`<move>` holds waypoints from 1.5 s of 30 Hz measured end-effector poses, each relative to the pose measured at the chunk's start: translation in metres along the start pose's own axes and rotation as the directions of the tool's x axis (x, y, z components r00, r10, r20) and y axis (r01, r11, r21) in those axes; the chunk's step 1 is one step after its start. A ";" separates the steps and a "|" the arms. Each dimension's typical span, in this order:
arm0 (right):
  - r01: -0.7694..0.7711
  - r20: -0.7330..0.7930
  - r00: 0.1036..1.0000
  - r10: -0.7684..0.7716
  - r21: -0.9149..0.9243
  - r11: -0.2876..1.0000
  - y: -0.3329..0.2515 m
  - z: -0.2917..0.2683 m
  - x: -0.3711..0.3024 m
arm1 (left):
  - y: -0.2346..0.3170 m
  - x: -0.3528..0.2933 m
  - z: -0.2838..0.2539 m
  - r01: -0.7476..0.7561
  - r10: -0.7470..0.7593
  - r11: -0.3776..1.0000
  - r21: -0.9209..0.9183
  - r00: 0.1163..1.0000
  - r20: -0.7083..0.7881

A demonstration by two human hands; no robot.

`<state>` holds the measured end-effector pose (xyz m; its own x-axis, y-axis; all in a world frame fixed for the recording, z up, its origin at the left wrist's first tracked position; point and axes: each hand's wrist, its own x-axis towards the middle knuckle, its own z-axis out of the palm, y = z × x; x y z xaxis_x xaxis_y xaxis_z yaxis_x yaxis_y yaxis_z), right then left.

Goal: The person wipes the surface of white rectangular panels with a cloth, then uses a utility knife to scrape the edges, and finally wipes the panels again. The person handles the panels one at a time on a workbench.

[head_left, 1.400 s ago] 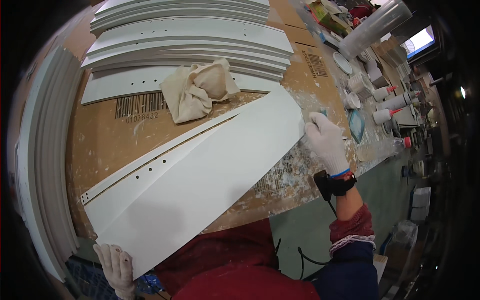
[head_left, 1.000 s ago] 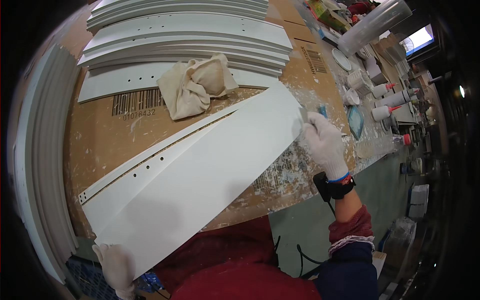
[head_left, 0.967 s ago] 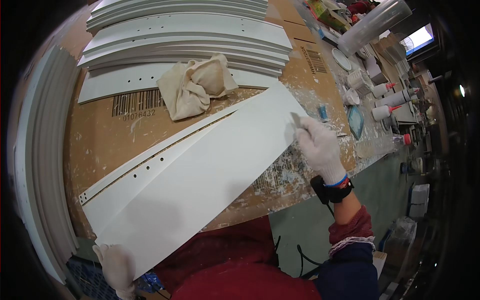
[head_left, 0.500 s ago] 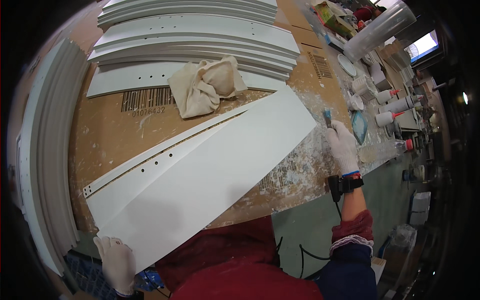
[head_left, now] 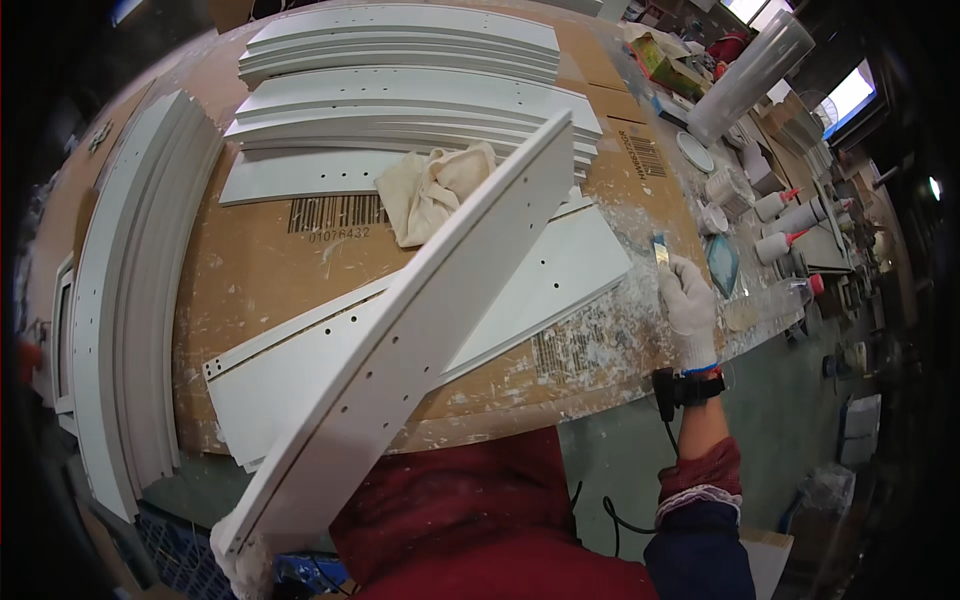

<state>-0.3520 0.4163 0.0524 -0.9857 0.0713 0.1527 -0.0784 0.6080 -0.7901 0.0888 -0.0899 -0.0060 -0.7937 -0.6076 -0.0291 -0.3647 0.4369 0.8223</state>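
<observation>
My left hand (head_left: 240, 560), in a white knit glove, is closed around the near end of a white drilled board (head_left: 420, 330). The board is tilted up on its long edge, its row of holes and a groove showing. Beneath it a second white board (head_left: 300, 385), also grooved and drilled, lies flat on the cardboard. At the right, my gloved right hand (head_left: 688, 305) is closed on a small flat tool (head_left: 661, 252) with a bluish tip, perhaps a putty knife. It stays apart from the boards. A crumpled cream cloth (head_left: 420, 200) lies behind the raised board.
Stacks of white boards (head_left: 400, 95) lie at the back, and more boards stand on edge (head_left: 125, 300) at the left. Paint-spattered cardboard (head_left: 270, 270) covers the table. Along the right are red-tipped bottles (head_left: 775, 247), a clear bottle (head_left: 775, 302) and a plastic roll (head_left: 750, 80).
My left hand has tipped the upper board from nearly flat onto its edge, exposing its drilled face and the board below. My right hand keeps the tool at about the same place.
</observation>
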 end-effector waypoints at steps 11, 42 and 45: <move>0.463 0.345 0.831 -0.437 0.008 0.886 -0.072 0.056 -0.057 | 0.040 0.003 0.044 0.406 -0.391 0.676 -0.616 0.905 0.168; 0.637 0.433 0.715 -0.549 -0.079 0.767 -0.116 0.121 0.028 | 0.007 -0.023 0.053 0.508 -0.582 0.403 -0.761 0.784 0.216; 0.812 0.619 0.350 -0.703 0.174 0.557 -0.148 0.156 -0.017 | -0.015 -0.023 0.041 0.550 -0.537 0.342 -0.762 0.780 0.322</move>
<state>-0.3466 0.2021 0.0741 -0.3821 -0.8919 0.2418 -0.8700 0.2590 -0.4195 0.0926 -0.0556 -0.0414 -0.5795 -0.4949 -0.6475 -0.1903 -0.6903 0.6980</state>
